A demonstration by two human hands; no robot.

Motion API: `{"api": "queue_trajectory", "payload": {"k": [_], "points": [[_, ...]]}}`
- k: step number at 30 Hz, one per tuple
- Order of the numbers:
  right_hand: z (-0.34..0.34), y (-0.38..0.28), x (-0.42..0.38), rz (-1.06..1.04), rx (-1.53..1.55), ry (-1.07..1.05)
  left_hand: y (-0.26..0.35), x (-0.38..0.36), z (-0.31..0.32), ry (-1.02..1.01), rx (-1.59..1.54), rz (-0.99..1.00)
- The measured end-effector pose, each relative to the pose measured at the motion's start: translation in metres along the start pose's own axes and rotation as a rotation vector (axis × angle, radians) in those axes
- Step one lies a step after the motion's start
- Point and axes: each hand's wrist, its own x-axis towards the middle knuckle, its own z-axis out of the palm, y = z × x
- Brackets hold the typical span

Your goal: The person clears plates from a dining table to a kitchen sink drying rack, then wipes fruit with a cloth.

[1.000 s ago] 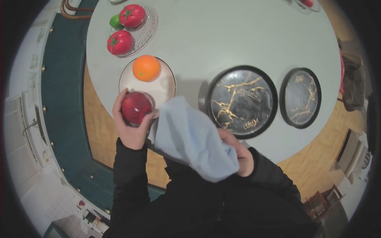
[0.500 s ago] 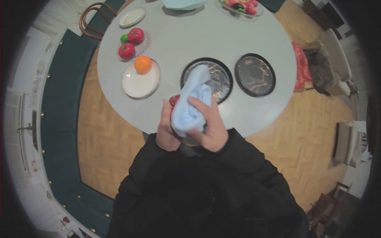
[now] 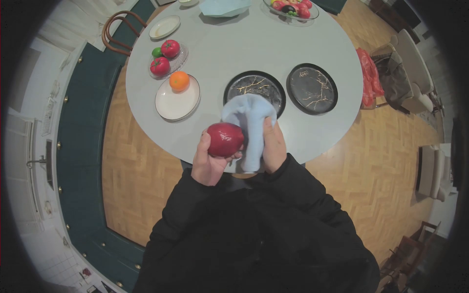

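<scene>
A shiny dark red apple (image 3: 224, 139) rests in my left hand (image 3: 210, 163), whose fingers curl around it from the left and below. My right hand (image 3: 274, 146) grips a light blue cloth (image 3: 253, 129) just beside the apple. The cloth hangs in folds, and its upper part overlaps the near edge of a black plate with gold veins (image 3: 256, 84). Both hands are over the near edge of the round grey table (image 3: 234, 49). Farther left, an orange (image 3: 179, 81) sits on a white plate (image 3: 177, 106).
A second black plate (image 3: 312, 88) lies to the right. Two tomatoes (image 3: 170, 48) and a green fruit (image 3: 157, 52) share a glass dish at the left. Toward the back are a small oval plate (image 3: 164, 27), a pale blue bowl (image 3: 224, 7) and a glass fruit bowl (image 3: 291, 15).
The cloth has come off the apple and moved right with my right hand, opening out from its bundle. The apple, mostly covered before, now shows in my left hand.
</scene>
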Motion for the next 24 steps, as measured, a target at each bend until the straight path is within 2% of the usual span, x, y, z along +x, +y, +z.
{"api": "queue_trajectory", "payload": {"k": [3, 6, 9, 12, 14, 15, 18, 21, 23, 24], "points": [[-0.003, 0.000, 0.005, 0.093, 0.094, 0.036, 0.011, 0.001, -0.001, 0.002, 0.070, -0.042], [-0.007, 0.002, 0.010, -0.195, -0.143, -0.223, 0.009, 0.007, -0.001, -0.034, 0.077, -0.073], [0.005, 0.002, 0.012, -0.492, -0.436, -0.478, 0.005, 0.018, -0.005, -0.165, 0.061, -0.129], [0.010, 0.005, 0.016, -0.650, -0.460, -0.378, 0.005, 0.023, -0.007, -0.261, 0.054, -0.162], [0.014, 0.006, 0.015, -0.581, -0.296, -0.250, 0.003, 0.011, -0.004, -0.242, 0.528, 0.255], [0.015, 0.004, 0.013, -0.563, -0.255, -0.218, 0.002, 0.009, -0.003, -0.233, 0.646, 0.361], [0.019, -0.009, 0.009, -0.353, -0.111, -0.063, 0.001, 0.010, 0.001, -0.083, 0.558, 0.321], [0.025, -0.026, 0.008, -0.110, 0.107, -0.072, 0.015, 0.009, 0.000, -0.112, 0.731, 0.409], [0.027, -0.013, 0.006, 0.159, 0.428, -0.140, 0.024, 0.015, -0.009, -0.291, 0.949, 0.610], [0.027, -0.008, 0.004, 0.228, 0.508, -0.158, 0.029, 0.015, -0.012, -0.336, 1.003, 0.661]]}}
